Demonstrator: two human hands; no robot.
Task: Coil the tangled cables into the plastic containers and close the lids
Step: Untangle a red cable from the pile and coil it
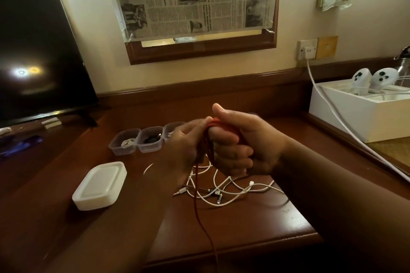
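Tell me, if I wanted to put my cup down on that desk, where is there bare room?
Bare wood shows between the stack of lids and the row of containers, and along the desk's front edge right of the dangling red cable. The middle is crowded: tangled white cables lie under the left hand and right hand, both gripping the red cable.

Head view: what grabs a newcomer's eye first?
Both hands at centre: the right hand grips coils of a red cable that the left hand pinches. Below them lies a tangle of white cables; a stack of lids sits left, open containers behind.
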